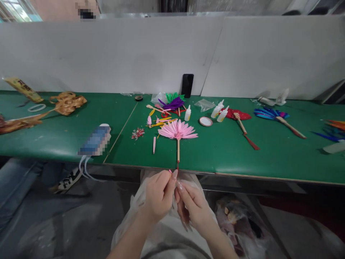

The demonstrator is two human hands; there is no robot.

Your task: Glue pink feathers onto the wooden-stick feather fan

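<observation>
Left hand (159, 192) is pinching the red cord (178, 166); right hand (196, 205), I cannot tell. Hard pulling would be dragging the pink fan (178, 131).

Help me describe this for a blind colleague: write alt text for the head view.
A person's left hand appears to pinch a red cord at the handle of a pink fan, right hand close by. The fan lies on a green table with small white bottles and a red fan.
</observation>
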